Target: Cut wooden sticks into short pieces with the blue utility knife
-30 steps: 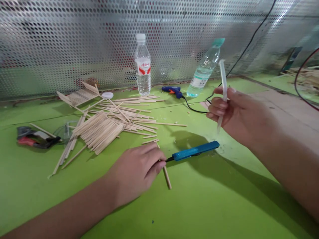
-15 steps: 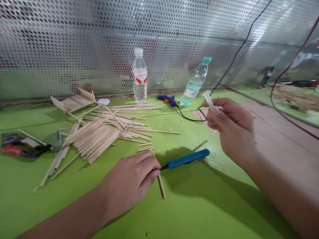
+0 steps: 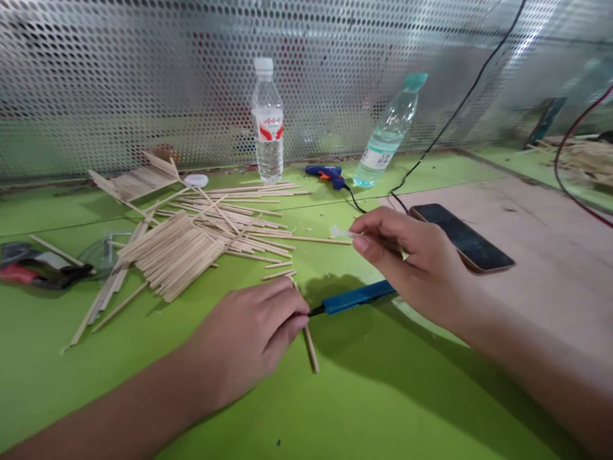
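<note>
My left hand [image 3: 251, 332] rests on the green table [image 3: 383, 409], fingers curled over a wooden stick [image 3: 310, 345] beside the tip of a blue-handled tool [image 3: 354, 298]. My right hand [image 3: 412, 265] hovers just above that tool and pinches a translucent glue stick [image 3: 341, 232], which lies nearly level and points left. A loose pile of wooden sticks [image 3: 191, 239] spreads over the table behind my left hand.
Two water bottles [image 3: 267, 121] [image 3: 389, 134] stand by the perforated metal wall [image 3: 143, 76]. A blue glue gun [image 3: 325, 174] with a black cord lies between them. A dark phone [image 3: 462, 237] lies at right. Red-black pliers [image 3: 38, 271] lie at far left.
My right hand has come down and to the left, turning the glue stick from upright to nearly level. The phone is now uncovered. My left hand has stayed put.
</note>
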`<state>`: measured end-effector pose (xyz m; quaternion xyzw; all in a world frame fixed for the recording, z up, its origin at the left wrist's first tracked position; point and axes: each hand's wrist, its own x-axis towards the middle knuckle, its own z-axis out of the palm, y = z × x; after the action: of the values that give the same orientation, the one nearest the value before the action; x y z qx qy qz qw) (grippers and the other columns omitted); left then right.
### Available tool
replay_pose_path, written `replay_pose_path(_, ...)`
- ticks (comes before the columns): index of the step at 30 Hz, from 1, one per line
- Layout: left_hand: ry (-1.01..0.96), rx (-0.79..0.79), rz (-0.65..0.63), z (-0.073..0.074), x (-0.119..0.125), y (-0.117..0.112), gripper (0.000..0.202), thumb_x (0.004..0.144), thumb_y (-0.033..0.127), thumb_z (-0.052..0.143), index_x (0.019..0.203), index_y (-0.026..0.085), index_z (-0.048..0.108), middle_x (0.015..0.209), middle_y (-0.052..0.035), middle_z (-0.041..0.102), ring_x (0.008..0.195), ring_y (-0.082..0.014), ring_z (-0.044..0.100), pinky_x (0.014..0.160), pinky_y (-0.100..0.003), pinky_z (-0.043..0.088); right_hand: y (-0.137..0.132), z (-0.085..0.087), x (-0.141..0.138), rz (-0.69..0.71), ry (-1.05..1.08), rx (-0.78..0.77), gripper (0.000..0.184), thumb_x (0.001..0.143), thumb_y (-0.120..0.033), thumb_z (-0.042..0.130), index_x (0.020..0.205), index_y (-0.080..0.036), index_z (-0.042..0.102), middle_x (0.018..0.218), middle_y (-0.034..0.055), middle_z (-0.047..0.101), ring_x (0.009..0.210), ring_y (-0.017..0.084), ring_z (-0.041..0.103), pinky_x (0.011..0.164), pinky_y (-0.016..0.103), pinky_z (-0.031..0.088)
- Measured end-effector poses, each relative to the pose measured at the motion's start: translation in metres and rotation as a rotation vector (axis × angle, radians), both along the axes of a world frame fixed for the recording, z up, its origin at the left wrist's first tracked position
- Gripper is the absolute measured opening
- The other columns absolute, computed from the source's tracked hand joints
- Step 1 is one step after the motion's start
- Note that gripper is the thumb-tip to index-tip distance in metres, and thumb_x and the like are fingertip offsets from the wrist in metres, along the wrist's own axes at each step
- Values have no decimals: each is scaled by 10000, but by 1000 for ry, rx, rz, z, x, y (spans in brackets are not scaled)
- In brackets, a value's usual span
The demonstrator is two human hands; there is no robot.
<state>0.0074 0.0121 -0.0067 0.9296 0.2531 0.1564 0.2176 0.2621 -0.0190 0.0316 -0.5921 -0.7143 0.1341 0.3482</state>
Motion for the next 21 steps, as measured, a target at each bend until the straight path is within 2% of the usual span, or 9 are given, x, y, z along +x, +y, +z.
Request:
replay_pose_path(7, -38, 1, -11, -3, -1, 0, 135, 998, 172, 517, 975, 189, 649, 853, 4, 641, 708, -123, 594, 600, -266, 494, 0, 5, -8, 96, -124, -38, 141, 1000, -287, 537, 929, -218, 637, 747, -9, 629, 623, 126, 526, 540, 252, 373)
replay_pose_path(15, -48, 7, -4, -1, 0, 0, 161, 1003, 189, 500, 971, 184, 658, 846, 1, 647, 690, -115, 590, 577, -253, 496, -1, -2, -9, 166, -117, -30, 288, 1035, -326, 459, 788, -213, 554, 614, -28, 495, 533, 121, 422, 496, 272, 296)
replay_pose_path(17, -51, 9, -10, -1, 0, 0, 160, 1004, 189, 501, 972, 184, 658, 850, 0, 648, 698, -117, 592, 587, -258, 499, -1, -4, -8, 150, -108, -40, 293, 1043, -341, 442, 813, -213, 571, 620, -26, 502, 535, 121, 428, 490, 273, 290)
replay_pose_path(21, -46, -1, -10, -2, 0, 0, 162, 1002, 180, 502, 984, 180, 663, 862, -8, 656, 716, -124, 604, 607, -268, 512, -2, -5, -9, 130, -78, -43, 198, 1039, -339, 459, 1034, -218, 615, 598, -51, 476, 494, 113, 402, 457, 264, 274)
